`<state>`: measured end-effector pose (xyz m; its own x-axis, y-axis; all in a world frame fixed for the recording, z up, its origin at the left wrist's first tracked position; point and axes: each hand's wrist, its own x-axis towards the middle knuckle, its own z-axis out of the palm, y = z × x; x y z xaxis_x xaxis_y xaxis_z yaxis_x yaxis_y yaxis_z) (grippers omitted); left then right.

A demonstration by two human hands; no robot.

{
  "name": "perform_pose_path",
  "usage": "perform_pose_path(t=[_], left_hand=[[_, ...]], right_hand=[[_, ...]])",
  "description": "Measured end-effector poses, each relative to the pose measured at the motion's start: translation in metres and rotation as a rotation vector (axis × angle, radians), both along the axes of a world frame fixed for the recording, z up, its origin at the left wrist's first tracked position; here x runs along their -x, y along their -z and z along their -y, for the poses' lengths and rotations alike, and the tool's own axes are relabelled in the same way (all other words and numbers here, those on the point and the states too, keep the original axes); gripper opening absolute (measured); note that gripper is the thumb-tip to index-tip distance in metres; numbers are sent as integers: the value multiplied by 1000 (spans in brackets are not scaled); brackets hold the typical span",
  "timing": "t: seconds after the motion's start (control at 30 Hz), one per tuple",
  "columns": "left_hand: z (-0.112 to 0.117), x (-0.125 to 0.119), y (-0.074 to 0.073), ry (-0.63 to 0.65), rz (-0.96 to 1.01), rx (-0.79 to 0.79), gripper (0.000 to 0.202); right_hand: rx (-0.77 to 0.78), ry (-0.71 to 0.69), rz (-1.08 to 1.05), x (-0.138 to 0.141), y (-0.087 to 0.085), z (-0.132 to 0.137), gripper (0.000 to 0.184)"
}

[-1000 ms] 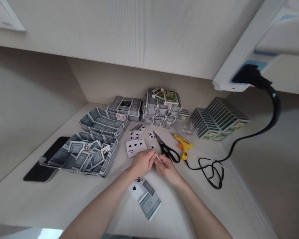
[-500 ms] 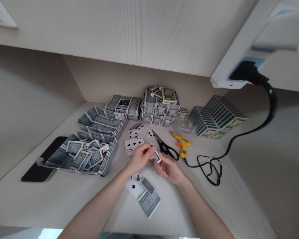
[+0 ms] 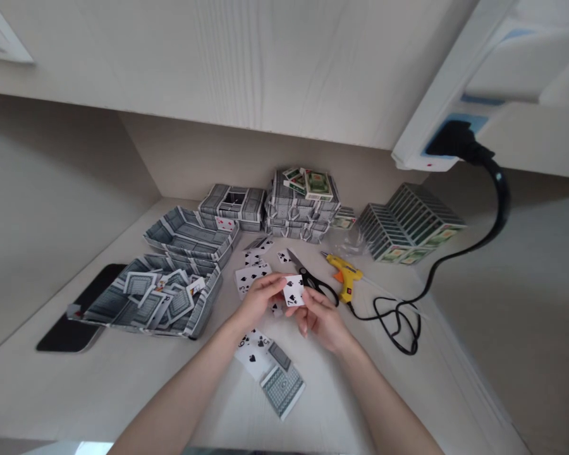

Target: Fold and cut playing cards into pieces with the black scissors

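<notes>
Between both hands is a playing card [image 3: 293, 291], its white face with black spades turned up toward me. My left hand [image 3: 262, 296] pinches its left edge with the thumb on top. At the right edge, my right hand [image 3: 323, 318] holds it between thumb and fingers. Black-handled scissors [image 3: 315, 282] lie just behind my right hand. Spade cards [image 3: 252, 275] are spread by my left hand. Nearer to me, a card showing its patterned back [image 3: 283, 387] lies beside more spade cards [image 3: 255, 355] and a small grey-backed piece [image 3: 279, 355].
A yellow glue gun [image 3: 345, 276] lies on the right, its black cord [image 3: 410, 328] looping toward the power strip [image 3: 431, 126]. Card-built trays [image 3: 201, 319] stand left, one holding loose cards, beside a dark phone [image 3: 71, 328]. Card-covered boxes [image 3: 303, 208] and stacked card packs [image 3: 408, 221] line the back.
The card in my hands has been turned from its patterned back, held folded or edge-on, to its spade face. Both hands stay in about the same place.
</notes>
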<state>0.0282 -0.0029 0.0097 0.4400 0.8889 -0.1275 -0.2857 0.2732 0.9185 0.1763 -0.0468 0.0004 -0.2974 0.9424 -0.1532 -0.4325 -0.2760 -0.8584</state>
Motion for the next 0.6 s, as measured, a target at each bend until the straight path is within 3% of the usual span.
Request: perform_pose_path(t=[0.4,0.6], left_hand=[[-1,-1,5,39,166,179,17],[-4,0,8,-114,280,292,13]], right_hand=[[3,57,50,-1,2,-4,34],[5,345,-30,-10,4,-10,28]])
